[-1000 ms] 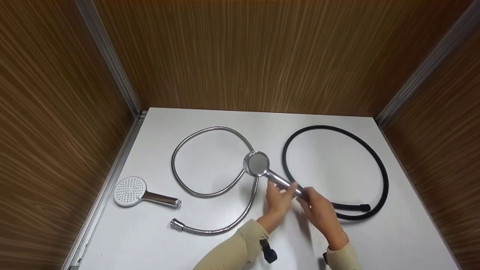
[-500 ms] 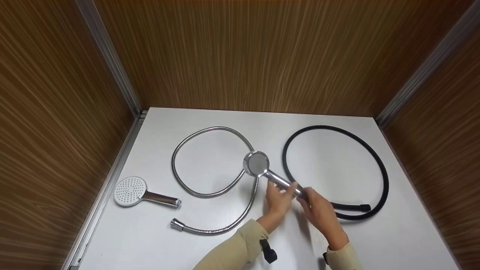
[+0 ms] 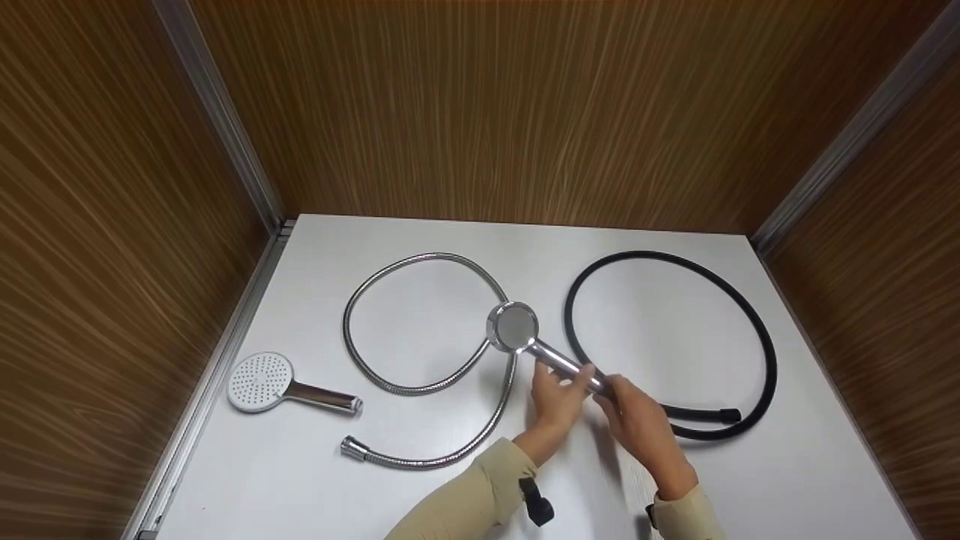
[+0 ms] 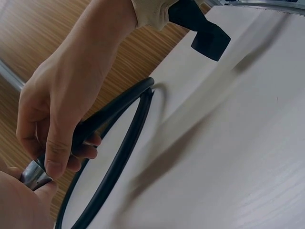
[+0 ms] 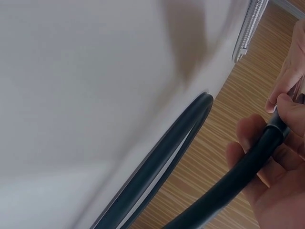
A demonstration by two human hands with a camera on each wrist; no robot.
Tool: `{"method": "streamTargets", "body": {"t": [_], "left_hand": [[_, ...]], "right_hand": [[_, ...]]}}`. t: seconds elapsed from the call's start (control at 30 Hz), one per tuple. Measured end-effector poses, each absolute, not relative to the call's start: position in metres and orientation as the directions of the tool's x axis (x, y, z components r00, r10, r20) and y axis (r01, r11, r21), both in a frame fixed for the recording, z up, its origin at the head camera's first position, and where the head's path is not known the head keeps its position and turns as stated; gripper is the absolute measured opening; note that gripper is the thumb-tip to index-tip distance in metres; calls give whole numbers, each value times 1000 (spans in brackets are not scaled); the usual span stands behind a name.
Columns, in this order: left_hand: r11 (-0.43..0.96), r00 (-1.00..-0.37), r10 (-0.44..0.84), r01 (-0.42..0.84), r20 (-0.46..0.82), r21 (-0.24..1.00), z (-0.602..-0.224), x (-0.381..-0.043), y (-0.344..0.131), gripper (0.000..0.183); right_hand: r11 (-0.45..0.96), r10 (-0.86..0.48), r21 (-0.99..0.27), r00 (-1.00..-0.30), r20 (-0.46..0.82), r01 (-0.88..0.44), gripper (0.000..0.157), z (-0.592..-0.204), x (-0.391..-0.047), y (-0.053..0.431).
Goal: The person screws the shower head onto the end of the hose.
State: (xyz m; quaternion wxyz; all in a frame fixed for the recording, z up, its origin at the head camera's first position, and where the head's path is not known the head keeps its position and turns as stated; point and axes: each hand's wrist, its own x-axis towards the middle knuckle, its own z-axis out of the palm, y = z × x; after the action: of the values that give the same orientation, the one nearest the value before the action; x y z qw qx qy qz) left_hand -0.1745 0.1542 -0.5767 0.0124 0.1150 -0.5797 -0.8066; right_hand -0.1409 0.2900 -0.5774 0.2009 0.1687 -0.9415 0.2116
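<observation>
The right grip (image 3: 641, 422) pinches one end of the black hose (image 5: 233, 182); the left grip (image 3: 559, 405) pinches the chrome shower head (image 3: 517, 328) by its handle, above the right edge of the silver hose (image 3: 409, 391). That joint looks under way; fingers hide how tight it is. Unjoined: the silver hose's visible fitting (image 3: 354, 449) and, left of that hose, the white-faced shower head (image 3: 259, 382). No brand or writing is readable.
</observation>
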Motion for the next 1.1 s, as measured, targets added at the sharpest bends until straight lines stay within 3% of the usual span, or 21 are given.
{"method": "streamTargets", "body": {"t": [0.37,1.1], "left_hand": [[-320,-973,-150,-121,-176,940,-579,-176,154,52],[-390,-974,-116,-137,-196,911,-581,-176,154,58]], "right_hand": [[853,-245,-315,-852,462,-416,26,-578,-142,291],[863,-173,-412,-937,302,-292,18,-575,-141,290]]}}
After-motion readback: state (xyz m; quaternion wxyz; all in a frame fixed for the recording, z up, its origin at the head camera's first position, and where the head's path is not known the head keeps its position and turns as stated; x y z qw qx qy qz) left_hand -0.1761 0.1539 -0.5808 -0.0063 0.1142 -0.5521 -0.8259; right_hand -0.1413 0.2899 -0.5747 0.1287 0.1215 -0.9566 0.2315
